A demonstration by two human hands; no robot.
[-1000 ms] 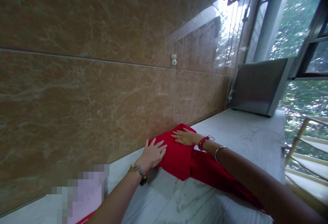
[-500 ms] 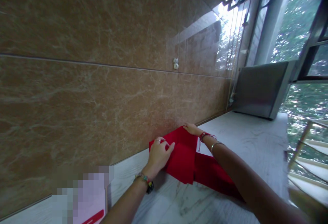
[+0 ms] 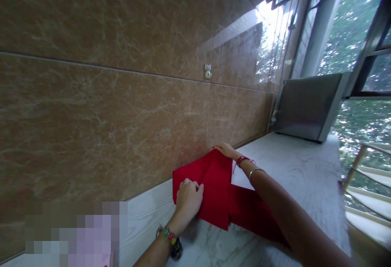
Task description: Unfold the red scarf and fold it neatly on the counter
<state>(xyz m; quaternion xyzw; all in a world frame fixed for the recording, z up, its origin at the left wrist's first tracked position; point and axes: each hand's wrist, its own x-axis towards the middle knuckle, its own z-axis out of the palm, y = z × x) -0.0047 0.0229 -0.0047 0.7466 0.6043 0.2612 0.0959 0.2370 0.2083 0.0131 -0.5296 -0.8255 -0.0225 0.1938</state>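
Observation:
A plain red cloth [image 3: 215, 189] lies on the marbled counter, its far edge against the tiled wall. My left hand [image 3: 190, 195] rests on its left part, with fingers curled and pinching the fabric. At the far right corner, my right hand [image 3: 225, 149] grips the cloth's edge, and some of its fingertips are hidden. A second red strip [image 3: 253, 210] extends from the cloth toward the lower right, partly beneath my right forearm. Whether it joins the main piece I cannot tell.
The brown tiled wall [image 3: 122, 116] rises right behind the white marbled counter [image 3: 293, 165]. A grey box-shaped appliance [image 3: 308, 106] stands at the counter's far right, near the window. A blurred-out patch [image 3: 91, 234] covers something at lower left. Metal racks [image 3: 366, 185] are at right.
My left hand has drawn slightly nearer to me, and its fingers are more curled. The cloth's left part is spread wider, showing a crease. My right hand keeps its corner.

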